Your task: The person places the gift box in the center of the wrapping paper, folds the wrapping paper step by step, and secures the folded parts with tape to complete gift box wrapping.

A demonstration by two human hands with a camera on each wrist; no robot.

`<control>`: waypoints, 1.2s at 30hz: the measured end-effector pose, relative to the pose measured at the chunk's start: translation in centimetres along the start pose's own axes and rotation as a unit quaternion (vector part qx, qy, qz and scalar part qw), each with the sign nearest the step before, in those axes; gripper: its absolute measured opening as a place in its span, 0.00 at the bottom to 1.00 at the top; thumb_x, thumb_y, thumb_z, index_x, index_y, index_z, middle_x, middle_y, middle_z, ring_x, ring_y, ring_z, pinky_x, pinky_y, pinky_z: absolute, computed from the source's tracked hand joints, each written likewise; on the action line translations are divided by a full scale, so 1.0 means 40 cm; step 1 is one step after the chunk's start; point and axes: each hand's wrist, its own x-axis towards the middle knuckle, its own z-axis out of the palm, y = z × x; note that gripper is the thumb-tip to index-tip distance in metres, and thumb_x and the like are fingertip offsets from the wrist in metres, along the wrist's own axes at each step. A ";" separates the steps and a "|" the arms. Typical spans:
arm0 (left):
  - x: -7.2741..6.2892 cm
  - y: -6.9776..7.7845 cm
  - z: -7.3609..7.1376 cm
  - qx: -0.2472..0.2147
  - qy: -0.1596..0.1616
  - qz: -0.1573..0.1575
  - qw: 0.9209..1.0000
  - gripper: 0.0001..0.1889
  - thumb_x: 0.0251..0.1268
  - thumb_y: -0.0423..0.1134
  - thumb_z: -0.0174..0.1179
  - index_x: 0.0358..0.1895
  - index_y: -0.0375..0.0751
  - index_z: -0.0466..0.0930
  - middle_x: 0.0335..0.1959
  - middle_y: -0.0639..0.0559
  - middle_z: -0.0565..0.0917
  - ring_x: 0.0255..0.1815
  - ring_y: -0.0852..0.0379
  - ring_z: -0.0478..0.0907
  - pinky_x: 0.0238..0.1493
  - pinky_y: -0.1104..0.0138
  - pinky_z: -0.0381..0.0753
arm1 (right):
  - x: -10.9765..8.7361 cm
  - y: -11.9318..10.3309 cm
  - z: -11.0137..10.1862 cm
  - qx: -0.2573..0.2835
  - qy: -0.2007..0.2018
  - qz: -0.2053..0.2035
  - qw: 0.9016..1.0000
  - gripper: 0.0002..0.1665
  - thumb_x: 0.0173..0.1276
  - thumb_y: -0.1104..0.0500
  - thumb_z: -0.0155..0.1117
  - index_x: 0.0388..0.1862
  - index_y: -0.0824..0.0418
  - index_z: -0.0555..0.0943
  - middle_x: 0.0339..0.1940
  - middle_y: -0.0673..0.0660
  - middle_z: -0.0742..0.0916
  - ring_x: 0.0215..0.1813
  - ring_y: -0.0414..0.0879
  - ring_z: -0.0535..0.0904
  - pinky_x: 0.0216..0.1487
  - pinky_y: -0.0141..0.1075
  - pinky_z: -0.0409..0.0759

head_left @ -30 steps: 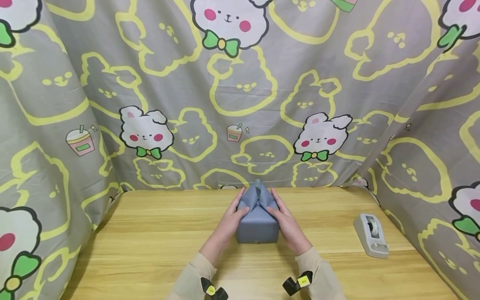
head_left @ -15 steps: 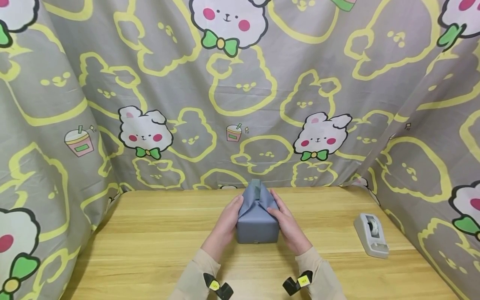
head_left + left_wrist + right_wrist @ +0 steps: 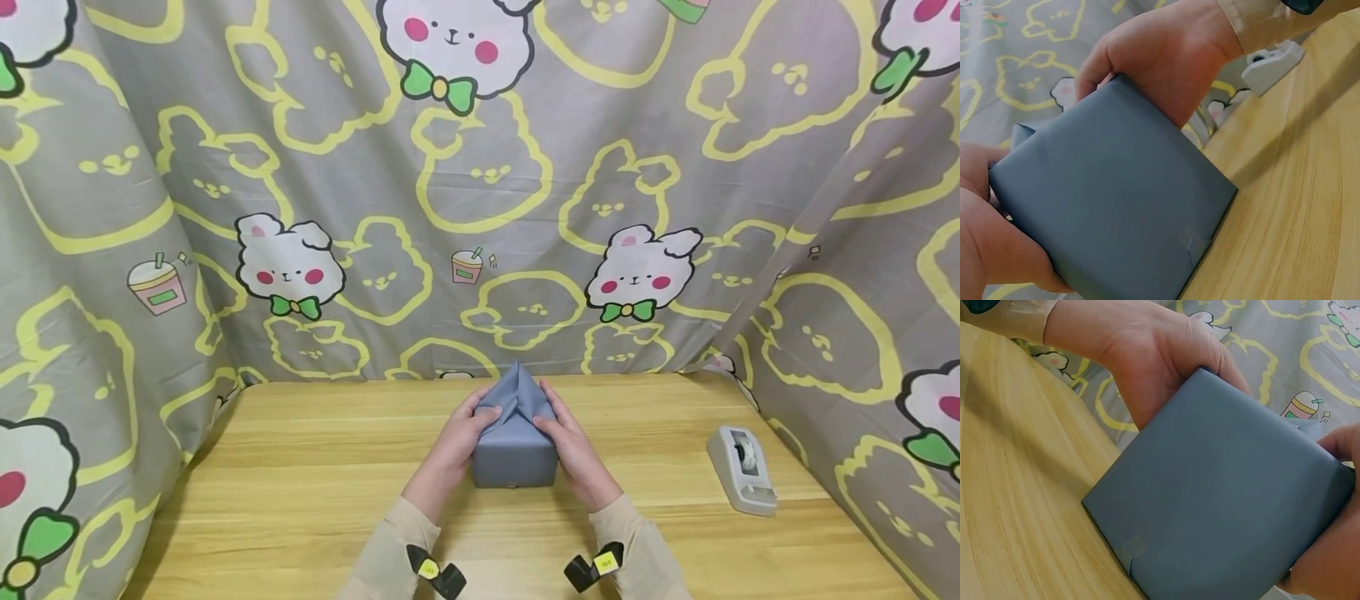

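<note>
A box wrapped in blue-grey paper (image 3: 514,463) stands on the table at the centre of the head view. Loose paper at its top is folded into a pointed peak (image 3: 517,379) on the far side. My left hand (image 3: 455,437) grips the left side, its thumb pressing a top fold. On the opposite side my right hand (image 3: 576,442) holds the box, thumb also on the folded paper. Both wrist views show the smooth face towards me, with a bit of clear tape (image 3: 1192,239) at a crease near the bottom edge. Fingers behind the box are partly hidden.
A grey tape dispenser (image 3: 742,471) with a roll in it stands at the right of the wooden table (image 3: 300,483). Behind and at both sides hangs a grey curtain (image 3: 390,183) with cartoon animals.
Half a second ago my left thumb was off the top fold; now it presses on it again. The paper's top opening has folded together into a point. The right hand stays put.
</note>
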 end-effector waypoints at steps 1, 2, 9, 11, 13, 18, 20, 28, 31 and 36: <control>0.001 -0.001 0.000 -0.001 -0.001 0.002 1.000 0.26 0.70 0.38 0.54 0.70 0.44 0.67 0.73 0.42 0.63 0.72 0.45 0.60 0.72 0.50 0.58 | 0.000 0.000 0.000 0.000 -0.001 -0.001 1.000 0.39 0.75 0.55 0.48 0.80 0.43 0.46 0.82 0.51 0.45 0.82 0.55 0.32 0.78 0.61 0.35; 0.002 -0.001 0.000 -0.002 -0.001 0.002 1.000 0.26 0.69 0.38 0.55 0.70 0.44 0.67 0.73 0.42 0.64 0.71 0.45 0.60 0.71 0.51 0.59 | 0.000 0.001 -0.001 0.000 -0.002 -0.002 1.000 0.39 0.75 0.55 0.48 0.80 0.43 0.46 0.82 0.51 0.45 0.82 0.55 0.32 0.78 0.60 0.35; 0.002 -0.004 0.000 0.034 0.024 0.019 0.999 0.26 0.65 0.38 0.59 0.67 0.41 0.70 0.69 0.41 0.70 0.67 0.46 0.66 0.67 0.53 0.65 | 0.005 0.000 -0.001 0.007 0.004 0.002 1.000 0.36 0.77 0.48 0.48 0.79 0.45 0.51 0.82 0.53 0.48 0.82 0.54 0.37 0.79 0.59 0.40; 0.000 -0.003 0.002 0.056 0.033 0.030 0.997 0.25 0.64 0.39 0.59 0.66 0.41 0.72 0.66 0.41 0.73 0.64 0.47 0.69 0.65 0.54 0.68 | 0.006 -0.001 0.000 0.006 0.017 0.007 1.000 0.34 0.77 0.45 0.47 0.78 0.46 0.54 0.82 0.54 0.52 0.82 0.54 0.40 0.79 0.58 0.43; -0.002 -0.003 0.004 0.076 0.040 0.036 0.996 0.25 0.64 0.41 0.60 0.64 0.41 0.73 0.64 0.42 0.75 0.61 0.48 0.71 0.63 0.55 0.69 | 0.007 -0.003 0.001 0.004 0.031 0.011 0.999 0.32 0.78 0.45 0.47 0.77 0.49 0.57 0.81 0.55 0.55 0.82 0.55 0.43 0.78 0.57 0.45; -0.005 -0.003 0.006 0.087 0.038 0.032 0.995 0.26 0.63 0.45 0.63 0.63 0.42 0.74 0.61 0.43 0.77 0.59 0.50 0.73 0.60 0.57 0.71 | 0.006 -0.014 0.005 0.005 0.048 0.010 0.999 0.31 0.77 0.52 0.48 0.76 0.57 0.59 0.79 0.60 0.59 0.80 0.56 0.49 0.78 0.55 0.49; -0.004 -0.003 0.006 0.087 0.038 0.035 0.995 0.25 0.63 0.44 0.63 0.62 0.41 0.75 0.60 0.43 0.78 0.57 0.50 0.74 0.59 0.58 0.72 | 0.006 -0.017 0.005 0.005 0.049 0.005 0.999 0.31 0.77 0.53 0.50 0.75 0.57 0.59 0.79 0.60 0.60 0.80 0.56 0.51 0.78 0.54 0.50; -0.003 -0.003 0.009 0.095 0.045 0.045 0.993 0.22 0.62 0.42 0.63 0.59 0.40 0.77 0.56 0.44 0.80 0.54 0.52 0.75 0.56 0.61 0.73 | 0.002 -0.013 0.007 -0.062 0.058 -0.040 0.996 0.48 0.67 0.57 0.65 0.79 0.56 0.50 0.79 0.61 0.57 0.79 0.58 0.51 0.77 0.57 0.52; -0.003 -0.005 0.010 0.097 0.050 0.043 0.993 0.22 0.61 0.42 0.64 0.58 0.40 0.77 0.56 0.44 0.80 0.53 0.52 0.75 0.54 0.61 0.74 | 0.000 -0.011 0.007 -0.076 0.056 -0.053 0.994 0.47 0.69 0.55 0.62 0.80 0.56 0.49 0.80 0.62 0.55 0.80 0.59 0.47 0.78 0.59 0.49; -0.002 -0.004 0.009 0.097 0.060 0.029 0.993 0.23 0.60 0.43 0.65 0.58 0.41 0.78 0.56 0.44 0.80 0.53 0.51 0.76 0.56 0.59 0.74 | -0.005 -0.013 0.000 -0.048 0.016 -0.044 0.998 0.38 0.78 0.40 0.42 0.80 0.50 0.48 0.82 0.55 0.48 0.82 0.54 0.35 0.78 0.60 0.35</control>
